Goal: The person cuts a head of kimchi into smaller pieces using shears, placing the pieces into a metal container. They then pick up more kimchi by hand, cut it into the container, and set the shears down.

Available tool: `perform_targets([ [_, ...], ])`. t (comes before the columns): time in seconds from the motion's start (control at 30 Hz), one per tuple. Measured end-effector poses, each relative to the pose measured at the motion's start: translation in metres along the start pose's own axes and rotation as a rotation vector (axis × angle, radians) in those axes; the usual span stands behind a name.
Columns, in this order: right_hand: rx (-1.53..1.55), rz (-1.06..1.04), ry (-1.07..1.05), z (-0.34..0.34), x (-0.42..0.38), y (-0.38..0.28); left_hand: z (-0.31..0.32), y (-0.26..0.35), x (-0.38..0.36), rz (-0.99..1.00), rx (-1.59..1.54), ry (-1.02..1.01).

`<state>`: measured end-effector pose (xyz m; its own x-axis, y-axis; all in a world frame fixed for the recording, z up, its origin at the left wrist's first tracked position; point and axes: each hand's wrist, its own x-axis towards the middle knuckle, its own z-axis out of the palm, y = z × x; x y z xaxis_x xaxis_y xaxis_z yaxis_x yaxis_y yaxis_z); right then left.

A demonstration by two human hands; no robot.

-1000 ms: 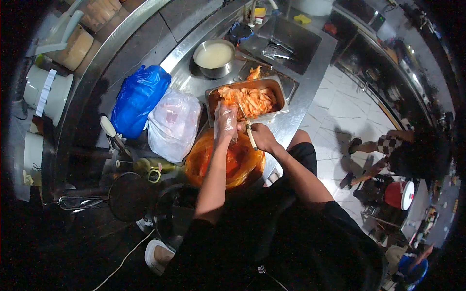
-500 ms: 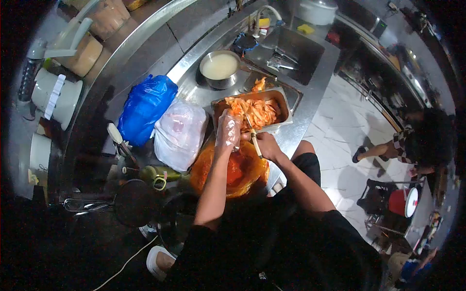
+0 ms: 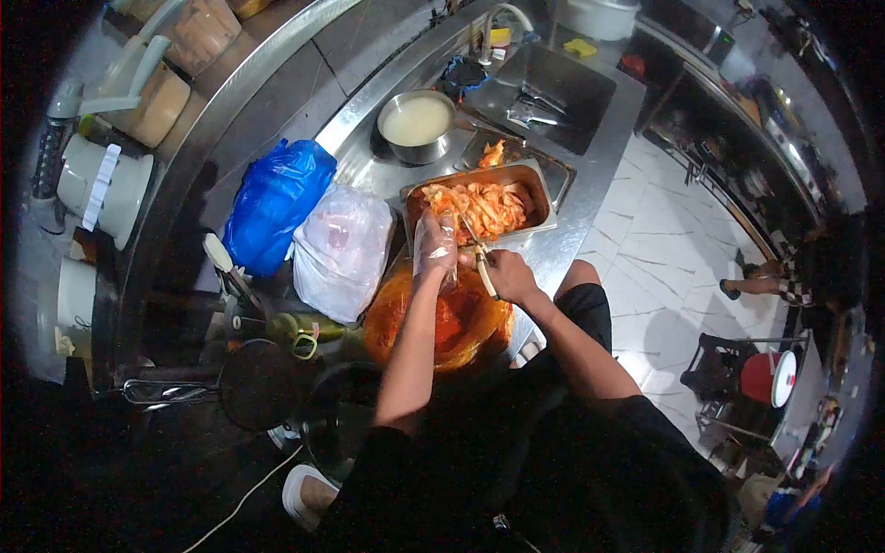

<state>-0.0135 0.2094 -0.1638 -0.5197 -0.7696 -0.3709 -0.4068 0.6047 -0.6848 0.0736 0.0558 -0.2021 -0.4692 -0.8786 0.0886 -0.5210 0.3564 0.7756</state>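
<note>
A metal tray [image 3: 544, 221] holds a heap of red-coated kimchi [image 3: 493, 207]. Over its near left part, my left hand [image 3: 435, 247], in a clear plastic glove, is closed round some of the kimchi. My right hand [image 3: 507, 275] grips the pale handle of scissors [image 3: 483, 267], whose blades reach into the kimchi beside my left hand. Just below both hands sits a bowl lined with orange-stained plastic [image 3: 378, 323], with red sauce inside.
Left of the tray are a white bag [image 3: 341, 253] and a blue bag [image 3: 279, 207]. Behind it stand a pot of cloudy liquid [image 3: 417, 127] and a sink [image 3: 562, 97] with utensils. Another person's leg [image 3: 761, 286] shows at the far right.
The kimchi by my left hand has shifted slightly, and my left hand has turned a little. The other person on the right has moved farther right. My right hand still holds the scissors.
</note>
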Motion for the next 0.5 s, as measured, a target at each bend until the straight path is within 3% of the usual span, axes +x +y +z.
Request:
perform_targets([
  [0.1,-0.002,0.076,-0.075,-0.003,0.000,-0.006,0.009,-0.003,-0.002,0.003,-0.045,0.022],
  [0.17,0.056,0.073,-0.062,0.000,0.006,0.000,-0.006,0.009,-0.004,0.025,-0.130,-0.165],
  [0.27,0.150,0.049,-0.018,0.003,0.009,0.003,-0.006,0.003,-0.003,0.151,-0.099,-0.221],
  [0.33,0.072,0.074,0.011,0.001,0.007,0.003,0.006,-0.005,-0.002,0.163,-0.231,-0.097],
  [0.4,0.034,0.106,-0.009,0.004,0.008,0.009,0.023,-0.031,0.010,0.135,-0.229,-0.134],
  [0.5,0.109,0.074,-0.060,0.000,0.005,0.012,0.009,-0.014,0.006,0.129,-0.173,-0.137],
])
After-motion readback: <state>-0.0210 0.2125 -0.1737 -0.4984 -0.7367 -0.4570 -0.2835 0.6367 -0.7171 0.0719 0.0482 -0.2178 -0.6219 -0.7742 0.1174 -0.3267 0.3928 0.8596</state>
